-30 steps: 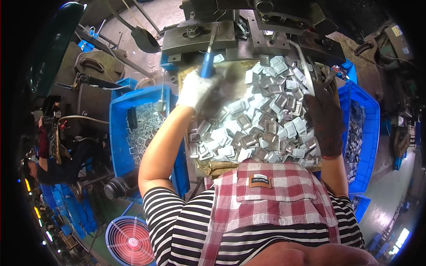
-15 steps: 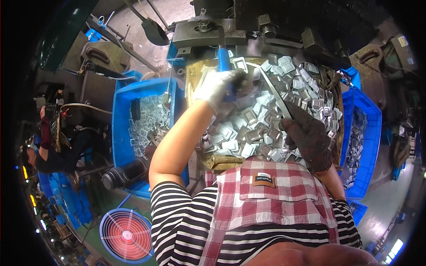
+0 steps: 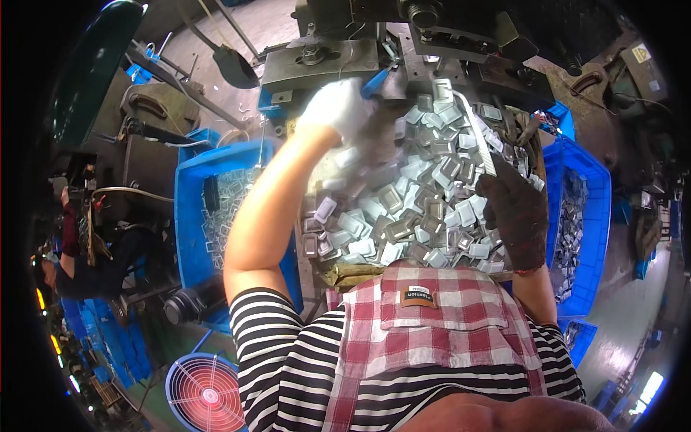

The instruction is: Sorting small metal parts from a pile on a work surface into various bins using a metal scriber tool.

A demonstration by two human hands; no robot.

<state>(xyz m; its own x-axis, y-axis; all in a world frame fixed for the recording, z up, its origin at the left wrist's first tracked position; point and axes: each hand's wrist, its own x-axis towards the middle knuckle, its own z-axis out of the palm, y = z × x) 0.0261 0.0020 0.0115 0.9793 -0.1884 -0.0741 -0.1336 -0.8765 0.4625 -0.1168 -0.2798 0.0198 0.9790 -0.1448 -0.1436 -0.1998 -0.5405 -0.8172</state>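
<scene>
While the white-gloved left hand (image 3: 335, 108) has its grip closed around a blue-handled tool (image 3: 375, 83) near the press (image 3: 320, 59), the dark-gloved right hand (image 3: 517, 216) grips metal tweezers (image 3: 475, 131), a small tray-shaped piece (image 3: 442, 90) at their tip. Similar grey pieces (image 3: 403, 205) lie heaped on the surface (image 3: 349, 274), between blue bins (image 3: 186, 234).

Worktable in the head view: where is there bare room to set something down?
One patch looks bare, though blurred: the worktable between the left hand and the heap of small parts. Its middle, front and right are crowded, up to the right hand.
</scene>
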